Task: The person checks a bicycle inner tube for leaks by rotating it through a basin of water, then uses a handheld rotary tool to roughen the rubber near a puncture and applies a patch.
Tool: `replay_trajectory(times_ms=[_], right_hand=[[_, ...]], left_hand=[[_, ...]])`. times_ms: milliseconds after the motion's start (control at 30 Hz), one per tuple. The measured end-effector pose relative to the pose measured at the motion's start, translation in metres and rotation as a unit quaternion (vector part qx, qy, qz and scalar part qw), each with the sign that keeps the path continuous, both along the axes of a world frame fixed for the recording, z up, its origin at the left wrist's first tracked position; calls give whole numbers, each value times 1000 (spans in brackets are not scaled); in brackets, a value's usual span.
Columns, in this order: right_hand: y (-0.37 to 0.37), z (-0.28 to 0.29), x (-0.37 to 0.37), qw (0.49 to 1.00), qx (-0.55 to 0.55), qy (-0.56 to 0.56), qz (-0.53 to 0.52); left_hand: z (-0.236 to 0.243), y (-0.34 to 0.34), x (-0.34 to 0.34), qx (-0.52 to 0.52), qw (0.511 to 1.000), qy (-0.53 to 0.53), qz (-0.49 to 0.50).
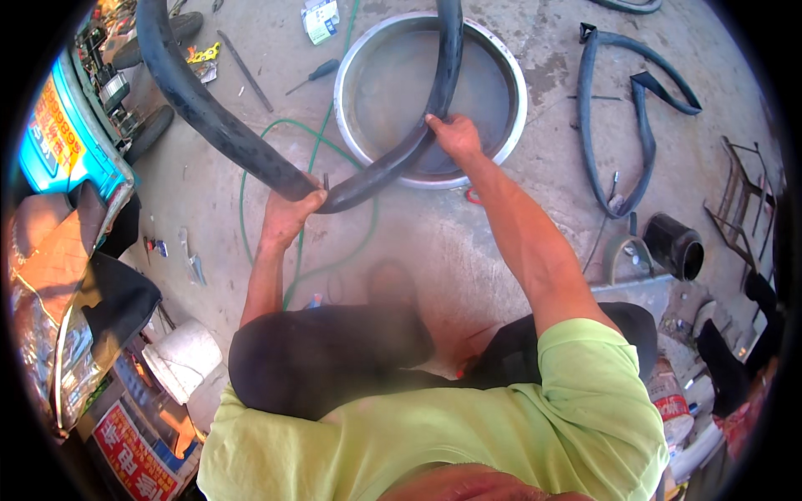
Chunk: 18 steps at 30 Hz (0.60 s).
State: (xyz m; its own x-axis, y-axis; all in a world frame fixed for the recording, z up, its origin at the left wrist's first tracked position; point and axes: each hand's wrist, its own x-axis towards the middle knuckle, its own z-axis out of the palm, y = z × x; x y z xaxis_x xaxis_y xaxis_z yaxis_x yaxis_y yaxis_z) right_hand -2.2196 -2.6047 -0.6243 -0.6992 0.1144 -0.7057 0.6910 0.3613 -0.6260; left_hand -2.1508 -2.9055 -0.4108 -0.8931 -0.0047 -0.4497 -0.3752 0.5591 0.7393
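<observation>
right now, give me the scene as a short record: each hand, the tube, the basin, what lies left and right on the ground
left hand: holding the black inner tube beside its valve stem
right hand: gripping the same tube farther along
tube position: raised, partly over the basin in view
round metal basin: holds what looks like cloudy water
ground, left: screwdriver, white bucket
ground, right: flattened tube, dark cylindrical container

a black inner tube (238, 140), apparently inflated, curves partly over a basin (520, 96).
</observation>
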Motion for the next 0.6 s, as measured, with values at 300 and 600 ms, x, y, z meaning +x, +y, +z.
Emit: replay_trajectory(times_ms=[300,600], right_hand=[[3,19,-4,997,21,-64,27],[4,21,-2,997,46,-53,29]], left_hand=[[5,21,-2,3,1000,22,-8],[7,33,-3,-6,998,48,-35]])
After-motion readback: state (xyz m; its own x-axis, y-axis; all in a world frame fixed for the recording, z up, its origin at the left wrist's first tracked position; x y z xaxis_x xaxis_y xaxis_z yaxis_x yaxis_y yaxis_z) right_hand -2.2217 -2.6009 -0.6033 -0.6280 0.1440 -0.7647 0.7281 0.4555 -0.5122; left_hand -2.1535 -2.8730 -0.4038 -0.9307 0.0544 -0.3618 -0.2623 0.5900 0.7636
